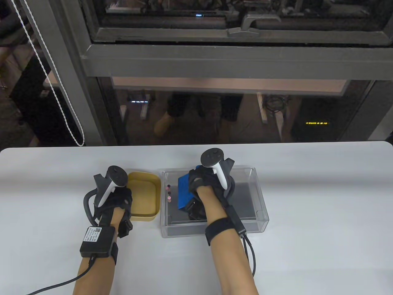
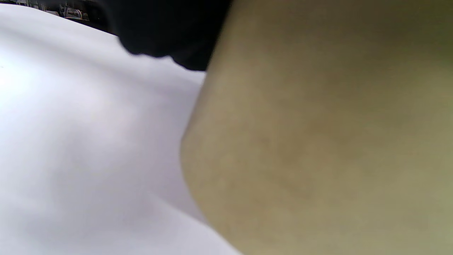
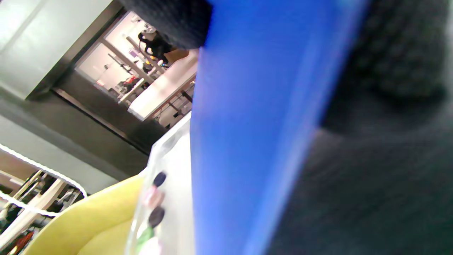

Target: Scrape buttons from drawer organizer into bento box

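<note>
A clear plastic drawer organizer (image 1: 259,196) stands on the white table. Several small pink and dark buttons (image 1: 168,193) lie in a line at its left end; they also show in the right wrist view (image 3: 154,198). My right hand (image 1: 204,187) is inside the organizer and grips a flat blue scraper (image 1: 185,192), held on edge just right of the buttons. The scraper fills the middle of the right wrist view (image 3: 254,124). A yellow bento box (image 1: 144,196) sits against the organizer's left side. My left hand (image 1: 115,199) rests against the box's left wall (image 2: 318,141); its fingers are hidden.
The white table (image 1: 322,230) stretches to both sides. A dark window frame (image 1: 215,61) stands behind the far edge, with a white bead cord (image 1: 58,98) hanging at the left. Cables run from both wrists toward the near edge.
</note>
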`<action>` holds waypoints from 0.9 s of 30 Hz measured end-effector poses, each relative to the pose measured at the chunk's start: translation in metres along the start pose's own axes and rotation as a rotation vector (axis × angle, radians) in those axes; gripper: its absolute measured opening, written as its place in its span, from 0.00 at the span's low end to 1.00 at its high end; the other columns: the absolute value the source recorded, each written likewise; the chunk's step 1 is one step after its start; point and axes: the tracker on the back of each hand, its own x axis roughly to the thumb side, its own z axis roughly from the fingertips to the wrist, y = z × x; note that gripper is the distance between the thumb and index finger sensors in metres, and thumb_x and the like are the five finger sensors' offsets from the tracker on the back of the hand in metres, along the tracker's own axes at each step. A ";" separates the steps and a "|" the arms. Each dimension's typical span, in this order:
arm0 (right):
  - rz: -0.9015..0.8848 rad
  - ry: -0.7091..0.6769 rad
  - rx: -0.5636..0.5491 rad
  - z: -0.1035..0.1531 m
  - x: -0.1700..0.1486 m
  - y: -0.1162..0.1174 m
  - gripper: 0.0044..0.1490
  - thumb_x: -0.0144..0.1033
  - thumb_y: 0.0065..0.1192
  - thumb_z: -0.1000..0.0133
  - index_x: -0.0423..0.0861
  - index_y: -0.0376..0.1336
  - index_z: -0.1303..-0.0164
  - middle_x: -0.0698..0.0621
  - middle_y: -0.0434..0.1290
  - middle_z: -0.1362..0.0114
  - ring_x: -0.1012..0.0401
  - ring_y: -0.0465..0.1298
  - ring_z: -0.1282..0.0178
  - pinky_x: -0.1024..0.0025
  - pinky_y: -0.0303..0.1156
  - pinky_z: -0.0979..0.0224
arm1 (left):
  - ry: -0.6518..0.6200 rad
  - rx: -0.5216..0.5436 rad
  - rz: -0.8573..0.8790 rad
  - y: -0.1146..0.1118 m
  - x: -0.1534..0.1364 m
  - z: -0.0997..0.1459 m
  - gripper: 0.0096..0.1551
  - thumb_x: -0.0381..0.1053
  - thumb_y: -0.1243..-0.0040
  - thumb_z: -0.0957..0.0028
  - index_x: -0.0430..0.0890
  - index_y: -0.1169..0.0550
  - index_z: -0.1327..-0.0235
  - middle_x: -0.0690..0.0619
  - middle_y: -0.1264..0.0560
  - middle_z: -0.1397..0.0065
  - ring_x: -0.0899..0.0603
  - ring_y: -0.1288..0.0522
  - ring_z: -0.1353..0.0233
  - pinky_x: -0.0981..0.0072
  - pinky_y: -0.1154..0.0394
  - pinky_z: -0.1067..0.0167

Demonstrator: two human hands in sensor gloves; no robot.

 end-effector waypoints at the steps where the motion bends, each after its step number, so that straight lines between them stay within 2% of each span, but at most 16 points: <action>1: -0.017 -0.007 0.011 0.000 0.004 0.006 0.41 0.42 0.59 0.40 0.26 0.52 0.31 0.41 0.74 0.50 0.55 0.85 0.75 0.75 0.90 0.81 | -0.003 -0.001 -0.002 0.000 0.000 0.000 0.28 0.52 0.43 0.40 0.43 0.29 0.28 0.51 0.16 0.68 0.53 0.20 0.75 0.64 0.21 0.82; 4: -0.079 -0.068 0.053 0.005 0.023 0.029 0.40 0.42 0.59 0.40 0.27 0.52 0.31 0.41 0.74 0.50 0.55 0.85 0.75 0.76 0.90 0.81 | -0.011 0.000 -0.007 0.000 0.001 0.001 0.28 0.52 0.43 0.40 0.43 0.29 0.28 0.51 0.16 0.68 0.53 0.20 0.75 0.64 0.21 0.82; 6: -0.128 -0.113 0.038 0.013 0.039 0.042 0.40 0.42 0.59 0.40 0.27 0.52 0.31 0.41 0.74 0.50 0.55 0.85 0.75 0.76 0.90 0.82 | -0.010 -0.007 0.006 -0.002 -0.002 0.001 0.28 0.52 0.43 0.40 0.43 0.29 0.28 0.51 0.16 0.68 0.54 0.20 0.75 0.64 0.21 0.82; 10: -0.056 -0.166 -0.037 0.024 0.054 0.041 0.40 0.43 0.59 0.40 0.27 0.52 0.31 0.42 0.74 0.50 0.56 0.85 0.75 0.76 0.90 0.82 | -0.009 -0.028 0.049 -0.007 -0.010 0.002 0.28 0.52 0.43 0.40 0.44 0.29 0.28 0.51 0.16 0.68 0.54 0.20 0.75 0.64 0.21 0.82; 16: -0.081 -0.156 -0.101 0.034 0.039 0.000 0.40 0.42 0.59 0.40 0.26 0.53 0.31 0.41 0.74 0.50 0.55 0.85 0.76 0.75 0.90 0.82 | -0.016 -0.039 0.127 -0.009 -0.024 0.005 0.28 0.52 0.43 0.40 0.44 0.29 0.28 0.51 0.16 0.68 0.54 0.20 0.75 0.65 0.21 0.82; 19: -0.079 -0.134 -0.157 0.041 0.022 -0.033 0.40 0.41 0.60 0.40 0.26 0.53 0.31 0.40 0.74 0.50 0.54 0.85 0.76 0.74 0.90 0.82 | 0.015 -0.035 0.158 -0.009 -0.039 0.005 0.28 0.52 0.43 0.40 0.44 0.29 0.28 0.51 0.16 0.68 0.54 0.20 0.74 0.65 0.21 0.82; 27: -0.100 -0.076 -0.263 0.058 -0.020 -0.099 0.40 0.41 0.60 0.40 0.27 0.53 0.31 0.40 0.74 0.50 0.54 0.85 0.76 0.74 0.90 0.82 | 0.083 -0.062 0.214 -0.020 -0.073 -0.001 0.29 0.53 0.46 0.40 0.43 0.30 0.28 0.52 0.16 0.67 0.54 0.20 0.74 0.65 0.21 0.81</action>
